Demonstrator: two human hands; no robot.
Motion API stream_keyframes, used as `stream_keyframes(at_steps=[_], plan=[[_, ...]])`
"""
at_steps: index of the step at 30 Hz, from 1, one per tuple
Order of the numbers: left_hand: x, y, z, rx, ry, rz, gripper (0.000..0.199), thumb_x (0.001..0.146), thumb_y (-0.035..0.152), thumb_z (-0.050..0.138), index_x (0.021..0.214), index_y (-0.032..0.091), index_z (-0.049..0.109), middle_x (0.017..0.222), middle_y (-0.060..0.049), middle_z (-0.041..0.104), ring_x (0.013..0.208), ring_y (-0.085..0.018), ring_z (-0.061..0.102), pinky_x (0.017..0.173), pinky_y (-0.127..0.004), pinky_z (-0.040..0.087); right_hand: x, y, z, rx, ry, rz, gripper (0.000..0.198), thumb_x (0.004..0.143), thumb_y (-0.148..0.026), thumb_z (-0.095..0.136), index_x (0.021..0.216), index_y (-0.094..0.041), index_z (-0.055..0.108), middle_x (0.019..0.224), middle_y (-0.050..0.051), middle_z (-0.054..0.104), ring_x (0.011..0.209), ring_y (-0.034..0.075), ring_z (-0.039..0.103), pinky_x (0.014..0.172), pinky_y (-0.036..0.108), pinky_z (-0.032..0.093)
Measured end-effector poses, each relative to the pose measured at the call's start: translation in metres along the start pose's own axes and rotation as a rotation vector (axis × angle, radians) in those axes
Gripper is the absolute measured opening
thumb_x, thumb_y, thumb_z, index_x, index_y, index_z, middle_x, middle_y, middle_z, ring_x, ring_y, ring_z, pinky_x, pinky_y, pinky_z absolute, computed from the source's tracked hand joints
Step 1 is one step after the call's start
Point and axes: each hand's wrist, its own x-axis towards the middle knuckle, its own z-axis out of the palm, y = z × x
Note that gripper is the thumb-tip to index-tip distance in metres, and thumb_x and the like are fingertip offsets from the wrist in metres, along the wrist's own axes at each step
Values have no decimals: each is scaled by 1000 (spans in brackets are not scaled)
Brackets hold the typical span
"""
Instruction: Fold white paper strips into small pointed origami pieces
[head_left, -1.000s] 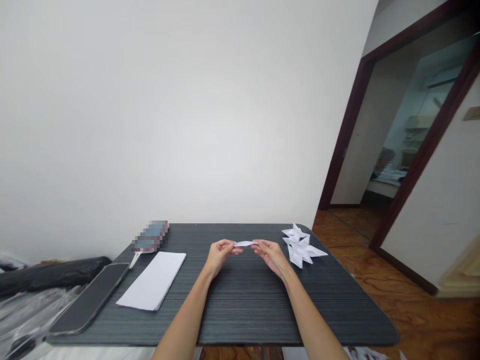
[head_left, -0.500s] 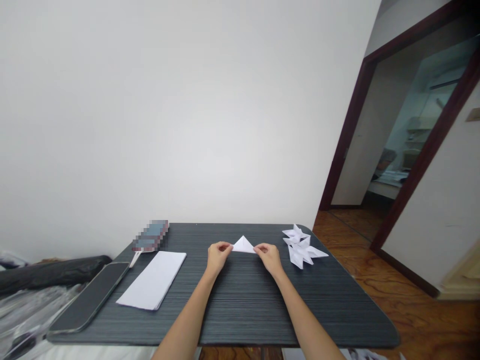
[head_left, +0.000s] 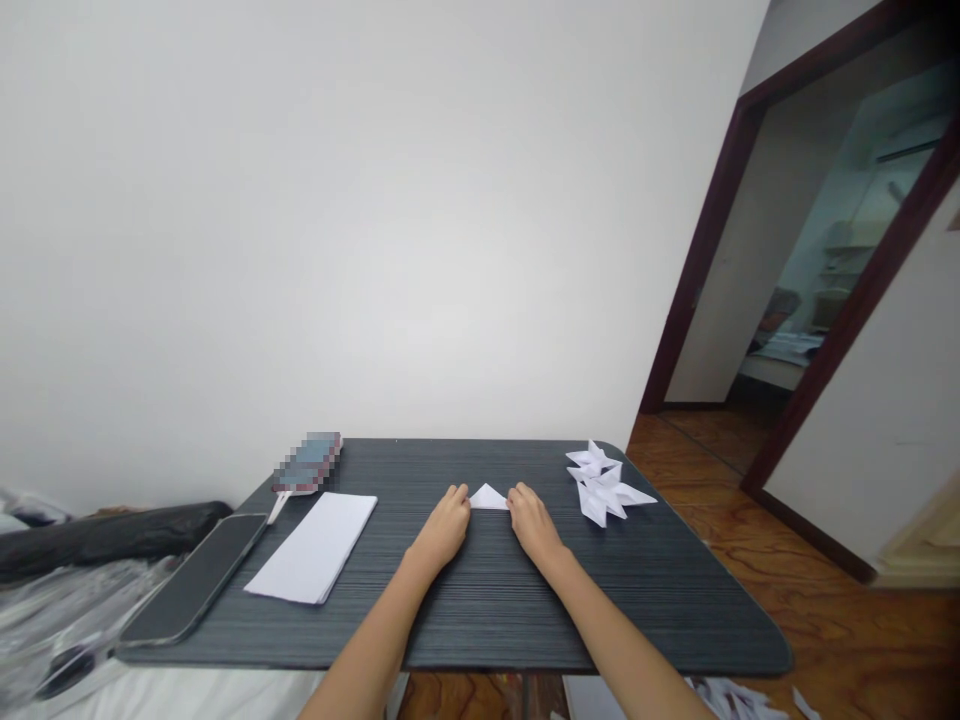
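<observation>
A small white folded paper (head_left: 489, 498), shaped like a flat triangle with its point away from me, is at the middle of the dark table. My left hand (head_left: 445, 526) grips its left corner with curled fingers. At the right corner, my right hand (head_left: 532, 519) is closed on the paper in the same way. Both palms face down, so the fingertips and the paper's ends are hidden. To the right of my right hand lie several folded white paper pieces (head_left: 602, 488) with pointed tips, bunched together.
On the left of the dark table (head_left: 480, 610) lies a stack of white paper (head_left: 315, 548). Beside it are a black phone-like slab (head_left: 196, 580) and a blurred-out object (head_left: 309, 464) with a white strip. A white wall (head_left: 450, 250) rises behind the table. Paper scraps (head_left: 739, 698) lie below the front edge.
My hands have turned over from a fingertip pinch to palms down with curled fingers, still at the paper's two corners. The paper's triangle looks lower and flatter. The camera view has shifted slightly.
</observation>
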Motion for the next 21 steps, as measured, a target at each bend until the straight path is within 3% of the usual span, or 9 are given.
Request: stream_keyframes(at_steps=[4,6,9,14,17,21], plan=[[-15,8,-8,87,-50,-51,35,70,5,32,102,9,47,104,-13,44,91,-23,39,73,-35,34,-15,-6,-8,-70,-59,-85,24,80,-14,32,75,-15,55,85,10,50,82,19,44,71,28,33],[-17,11,-13,102,-93,-82,36,72,8,31,106,10,45,106,-14,43,93,-24,38,74,-37,32,-22,-8,-14,-89,-90,-79,21,80,-20,35,87,-15,54,90,10,48,85,20,42,71,30,32],[-14,14,-19,126,-164,-115,32,76,14,29,101,11,49,105,-13,43,93,-24,38,74,-40,31,-26,-9,-20,-82,-164,5,25,79,-26,38,99,-18,51,97,8,46,90,21,39,72,32,30],[-3,22,-26,170,-213,-122,30,78,22,31,90,10,56,104,-14,44,95,-26,38,76,-43,30,-21,-12,-27,-62,-296,104,23,75,-26,42,95,-21,54,99,7,44,94,22,36,73,35,27],[1,30,-21,173,-162,-128,29,78,22,33,82,9,59,98,-14,47,95,-26,39,77,-40,32,-24,-17,-28,-67,-274,127,24,75,-24,42,95,-21,54,99,8,44,94,22,36,73,34,27],[8,37,-9,107,-106,-186,29,81,20,33,79,10,60,93,-13,48,91,-22,43,77,-33,35,-35,-20,-25,-54,-111,84,31,78,-21,36,106,-20,49,99,8,45,93,20,37,76,31,27]])
